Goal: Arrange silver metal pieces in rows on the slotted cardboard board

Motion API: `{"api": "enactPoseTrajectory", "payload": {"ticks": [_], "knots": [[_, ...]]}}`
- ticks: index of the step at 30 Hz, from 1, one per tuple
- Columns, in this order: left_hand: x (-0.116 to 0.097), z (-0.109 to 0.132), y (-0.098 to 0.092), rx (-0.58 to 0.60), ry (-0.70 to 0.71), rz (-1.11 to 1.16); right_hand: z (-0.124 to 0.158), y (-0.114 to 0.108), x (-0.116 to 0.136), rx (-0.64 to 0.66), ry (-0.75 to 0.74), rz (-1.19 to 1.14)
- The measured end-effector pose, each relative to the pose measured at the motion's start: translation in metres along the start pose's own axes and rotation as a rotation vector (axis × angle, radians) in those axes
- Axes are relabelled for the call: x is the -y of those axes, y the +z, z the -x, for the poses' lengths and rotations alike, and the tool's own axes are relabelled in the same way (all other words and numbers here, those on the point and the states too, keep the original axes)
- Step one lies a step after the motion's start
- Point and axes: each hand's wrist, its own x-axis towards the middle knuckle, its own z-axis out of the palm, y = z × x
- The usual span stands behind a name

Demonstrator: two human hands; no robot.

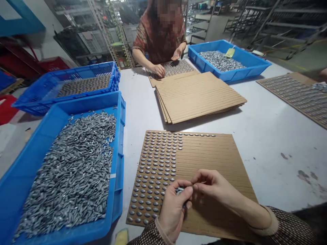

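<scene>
Above a cardboard sheet, my left hand is curled around a small bunch of silvery, spindle-shaped metal pieces. My right hand meets it with thumb and forefinger pinched at the left fingertips; whatever that pinch holds is too small or hidden to make out. Rows of the same pieces lie along the sheet's left part, with one row running further right along its far edge. Bare grooved cardboard shows on the right and under my hands.
To the left stands a blue tray heaped with loose pieces, with a blue crate behind. Stacked cardboard sheets lie ahead. A co-worker fills another sheet beside a second blue tray. A covered sheet lies right.
</scene>
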Motion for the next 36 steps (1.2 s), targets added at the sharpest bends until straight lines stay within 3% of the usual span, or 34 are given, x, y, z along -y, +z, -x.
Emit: {"api": "enactPoseTrajectory", "payload": {"ticks": [5,9,12,14,17,20,27,36], "knots": [[0.004,0.0,-0.001,0.014,-0.005,-0.038,0.006,0.004,-0.005,0.002,-0.015,0.022],[0.006,-0.006,-0.003,-0.012,-0.019,-0.021,0.009,-0.005,-0.006,-0.066,-0.221,0.344],[0.008,-0.012,-0.005,-0.034,-0.078,0.01,-0.001,-0.048,-0.005,-0.257,-0.493,0.767],[0.009,-0.014,-0.007,-0.022,-0.114,0.021,-0.013,-0.09,-0.004,-0.486,-0.607,1.058],[0.011,-0.014,-0.008,0.047,-0.123,0.016,-0.034,-0.149,-0.003,-0.632,-0.623,1.175],[0.012,-0.014,-0.009,0.089,-0.122,0.011,-0.05,-0.18,-0.003,-0.674,-0.619,1.271],[0.014,-0.019,-0.012,0.112,-0.164,0.002,-0.061,-0.191,-0.003,-0.615,-0.616,1.443],[0.017,-0.019,-0.013,0.134,-0.183,0.015,-0.063,-0.196,0.001,-0.587,-0.602,1.49]]}}
